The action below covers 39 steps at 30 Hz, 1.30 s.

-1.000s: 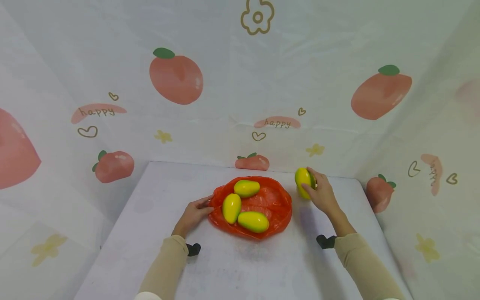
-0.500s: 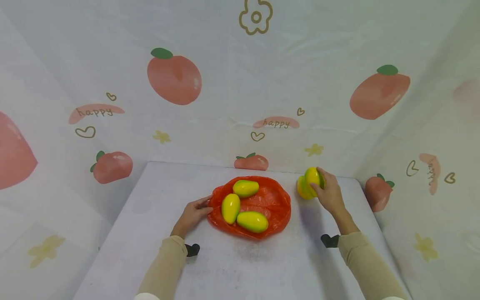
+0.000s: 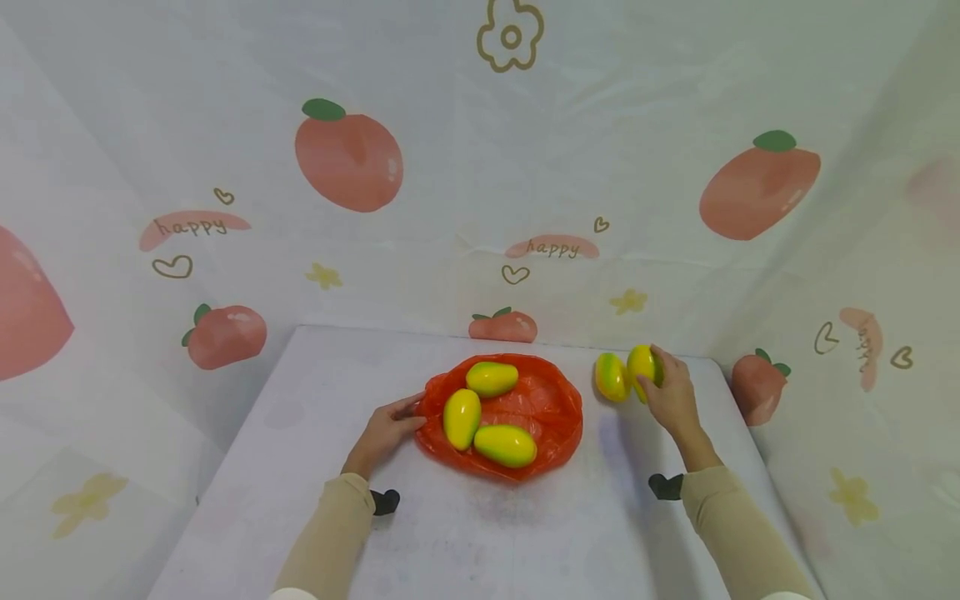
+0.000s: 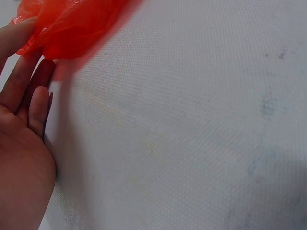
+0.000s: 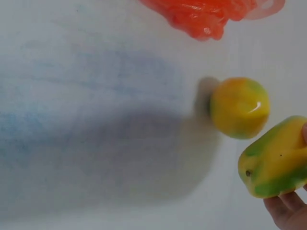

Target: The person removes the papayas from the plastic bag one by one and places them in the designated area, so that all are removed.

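Observation:
On the table lies a red plastic bag [image 3: 551, 408], its mouth spread wide, with three yellow-green mangoes inside, one of them a mango [image 3: 506, 445] near the front. My left hand [image 3: 384, 435] pinches the bag's left edge between thumb and fingers; the left wrist view has that hand [image 4: 24, 139] at the red plastic [image 4: 72, 28]. To the right of the bag, my right hand [image 3: 675, 404] holds a mango [image 3: 642, 372] by its sides. Close beside it another mango [image 3: 612, 377] rests on the table. In the right wrist view the held mango [image 5: 276, 160] partly hides the fingers.
The white table [image 3: 450, 542] has its far edge against a pale cloth wall [image 3: 450, 167] printed with fruit, hearts and flowers. Similar cloth hangs along both sides. A strip of table separates the bag from the loose mango.
My right hand has drawn its mango rightward and slightly down, away from the other mango, which now shows separately. The left hand keeps its place at the bag.

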Each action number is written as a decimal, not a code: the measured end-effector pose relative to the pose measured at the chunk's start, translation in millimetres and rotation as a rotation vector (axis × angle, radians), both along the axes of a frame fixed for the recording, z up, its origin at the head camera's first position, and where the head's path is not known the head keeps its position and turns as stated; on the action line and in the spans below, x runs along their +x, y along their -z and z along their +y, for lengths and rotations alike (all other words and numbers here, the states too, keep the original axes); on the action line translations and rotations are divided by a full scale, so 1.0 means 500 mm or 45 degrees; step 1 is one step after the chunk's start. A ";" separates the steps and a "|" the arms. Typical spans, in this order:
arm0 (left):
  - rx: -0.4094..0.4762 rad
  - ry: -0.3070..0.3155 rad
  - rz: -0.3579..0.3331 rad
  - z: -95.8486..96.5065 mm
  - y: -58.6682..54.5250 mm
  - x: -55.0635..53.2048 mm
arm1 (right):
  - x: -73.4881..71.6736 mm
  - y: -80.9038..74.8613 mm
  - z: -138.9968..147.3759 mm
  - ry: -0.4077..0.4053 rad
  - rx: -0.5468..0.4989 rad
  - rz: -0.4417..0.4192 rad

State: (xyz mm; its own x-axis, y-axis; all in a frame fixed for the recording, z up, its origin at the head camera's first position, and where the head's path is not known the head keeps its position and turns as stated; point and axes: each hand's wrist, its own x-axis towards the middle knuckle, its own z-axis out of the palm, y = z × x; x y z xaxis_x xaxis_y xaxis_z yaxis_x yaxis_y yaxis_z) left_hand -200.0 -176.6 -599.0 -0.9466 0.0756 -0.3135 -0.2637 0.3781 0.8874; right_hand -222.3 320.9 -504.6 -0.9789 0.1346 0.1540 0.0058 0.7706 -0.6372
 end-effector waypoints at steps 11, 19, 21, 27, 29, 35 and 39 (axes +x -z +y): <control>0.029 0.012 0.018 0.005 0.002 0.000 | 0.011 0.032 0.030 0.043 0.056 -0.057; 0.022 0.007 0.005 0.007 -0.001 0.004 | 0.011 0.047 0.034 0.070 0.045 -0.203; 0.021 0.005 -0.001 0.006 -0.001 0.004 | 0.008 0.052 0.035 0.075 0.048 -0.229; 0.011 0.011 0.000 0.003 0.002 0.003 | 0.001 0.068 0.039 0.102 0.023 -0.282; 0.020 0.005 -0.004 0.003 0.002 0.001 | 0.000 0.071 0.038 0.105 0.013 -0.302; 0.021 0.006 0.011 0.001 0.001 -0.001 | -0.007 0.079 0.035 0.099 0.004 -0.317; 0.017 -0.005 0.015 0.002 0.000 0.000 | -0.012 0.082 0.033 0.091 0.014 -0.307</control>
State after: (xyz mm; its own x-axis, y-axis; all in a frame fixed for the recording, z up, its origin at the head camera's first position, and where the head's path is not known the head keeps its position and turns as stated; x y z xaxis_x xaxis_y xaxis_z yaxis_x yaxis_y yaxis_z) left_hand -200.1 -175.7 -599.1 -0.9505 0.0761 -0.3012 -0.2545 0.3651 0.8955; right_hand -228.1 337.3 -545.9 -0.9755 0.2045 -0.0807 0.2112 0.7695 -0.6027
